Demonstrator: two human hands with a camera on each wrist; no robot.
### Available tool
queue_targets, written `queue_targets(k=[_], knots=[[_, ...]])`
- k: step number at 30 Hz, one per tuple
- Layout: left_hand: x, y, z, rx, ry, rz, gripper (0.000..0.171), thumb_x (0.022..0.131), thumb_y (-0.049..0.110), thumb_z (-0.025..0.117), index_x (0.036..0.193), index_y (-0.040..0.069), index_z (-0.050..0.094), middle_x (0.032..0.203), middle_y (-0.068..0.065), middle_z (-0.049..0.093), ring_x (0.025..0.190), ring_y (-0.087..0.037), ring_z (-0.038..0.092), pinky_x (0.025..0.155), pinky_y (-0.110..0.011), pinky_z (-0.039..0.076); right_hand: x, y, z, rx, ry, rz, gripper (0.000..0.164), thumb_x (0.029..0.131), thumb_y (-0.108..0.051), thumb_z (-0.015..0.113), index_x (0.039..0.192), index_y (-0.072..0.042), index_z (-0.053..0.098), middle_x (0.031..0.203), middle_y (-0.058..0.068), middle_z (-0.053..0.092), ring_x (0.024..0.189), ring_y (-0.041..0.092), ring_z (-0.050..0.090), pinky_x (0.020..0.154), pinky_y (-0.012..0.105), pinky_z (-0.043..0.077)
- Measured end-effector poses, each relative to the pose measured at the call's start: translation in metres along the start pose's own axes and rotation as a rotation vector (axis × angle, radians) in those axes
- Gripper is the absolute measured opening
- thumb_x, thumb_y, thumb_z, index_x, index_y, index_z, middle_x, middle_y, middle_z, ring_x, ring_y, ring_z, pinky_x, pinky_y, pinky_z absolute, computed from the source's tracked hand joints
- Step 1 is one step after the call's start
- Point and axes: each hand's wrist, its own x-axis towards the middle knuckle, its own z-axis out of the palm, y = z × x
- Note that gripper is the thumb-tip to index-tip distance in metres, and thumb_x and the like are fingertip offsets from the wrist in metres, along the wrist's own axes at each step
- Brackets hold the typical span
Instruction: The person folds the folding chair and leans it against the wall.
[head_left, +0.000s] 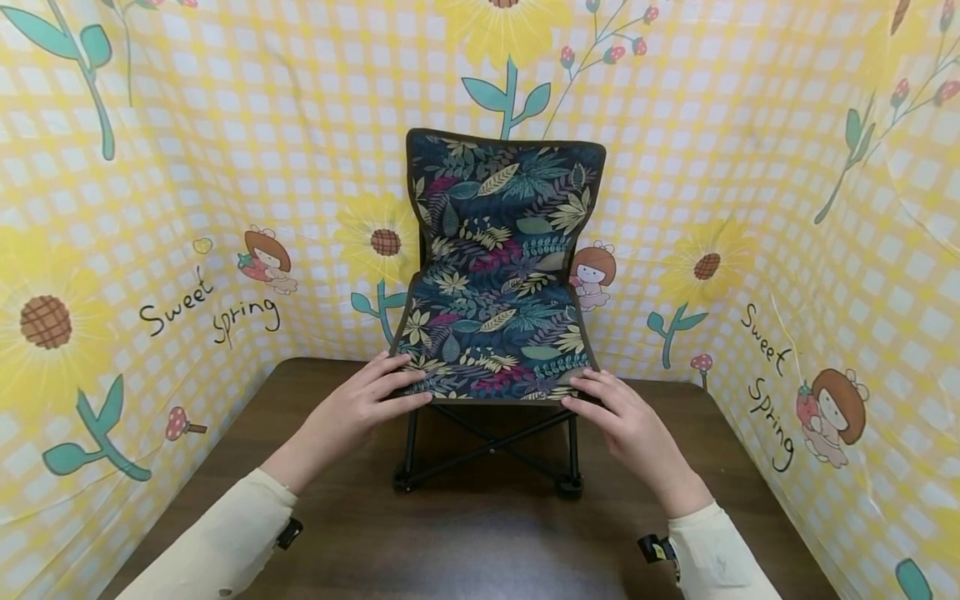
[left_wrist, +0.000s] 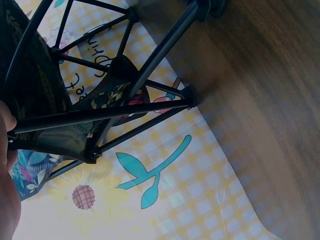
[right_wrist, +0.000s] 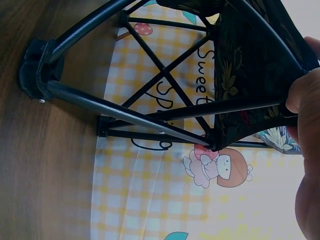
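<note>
A small folding chair (head_left: 495, 325) with dark leaf-patterned fabric and black crossed legs stands upright and unfolded, facing me. My left hand (head_left: 367, 396) grips the seat's front left corner, fingers lying over the fabric. At the front right corner, my right hand (head_left: 626, 417) holds the seat the same way. From below, the right wrist view shows the right thumb (right_wrist: 302, 95) against the corner where a leg tube (right_wrist: 220, 107) meets the fabric. Part of the left hand (left_wrist: 7, 190) shows at the edge of the left wrist view, beside the other corner.
The chair's feet (head_left: 567, 483) rest on a dark brown wooden table (head_left: 480, 550). Yellow checked cloth (head_left: 322, 167) printed with sunflowers and "Sweet Spring" lettering encloses the table at the back and both sides. Black straps (head_left: 656, 548) show at the pale sleeves (head_left: 712, 550).
</note>
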Motion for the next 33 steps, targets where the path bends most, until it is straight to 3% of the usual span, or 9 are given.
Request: queue_targets(k=[1, 7, 20, 33], knots=[[0.0002, 0.0001, 0.0008, 0.005, 0.01, 0.003, 0.05, 0.114, 0.009, 0.025, 0.134, 0.019, 0.07, 0.133, -0.013, 0.067, 0.126, -0.043, 0.059, 0.103, -0.069, 0.045, -0.0002, 0.0003, 0.0003, -0.002, 0.002, -0.002, 0.042, 0.113, -0.014, 0.033, 0.13, -0.014, 0.071, 0.134, 0.017, 0.066, 0.123, 0.042, 0.062, 0.107, 0.057, 0.048], [-0.0008, 0.0003, 0.003, 0.016, 0.03, 0.007, 0.053, 0.114, 0.008, 0.023, 0.132, 0.019, 0.071, 0.131, -0.013, 0.068, 0.124, -0.043, 0.06, 0.1, -0.07, 0.047, -0.0003, 0.0005, 0.0015, -0.009, 0.003, -0.007, 0.042, 0.113, -0.014, 0.033, 0.13, -0.014, 0.071, 0.134, 0.017, 0.066, 0.122, 0.041, 0.063, 0.106, 0.057, 0.048], [-0.0029, 0.0045, 0.0096, -0.023, 0.077, -0.061, 0.046, 0.114, 0.017, 0.03, 0.127, 0.018, 0.075, 0.128, -0.012, 0.069, 0.124, -0.043, 0.059, 0.102, -0.069, 0.045, -0.0019, -0.0008, 0.003, 0.004, 0.007, 0.035, 0.042, 0.113, -0.016, 0.033, 0.129, -0.015, 0.072, 0.133, 0.014, 0.067, 0.122, 0.039, 0.063, 0.109, 0.054, 0.047], [0.002, 0.0101, 0.0079, 0.037, 0.049, -0.069, 0.049, 0.114, 0.02, 0.027, 0.128, 0.02, 0.074, 0.127, -0.012, 0.07, 0.122, -0.043, 0.061, 0.102, -0.069, 0.046, -0.0012, -0.0012, 0.0006, -0.016, -0.011, 0.029, 0.041, 0.113, -0.018, 0.035, 0.128, -0.014, 0.073, 0.132, 0.014, 0.068, 0.122, 0.038, 0.064, 0.11, 0.053, 0.047]])
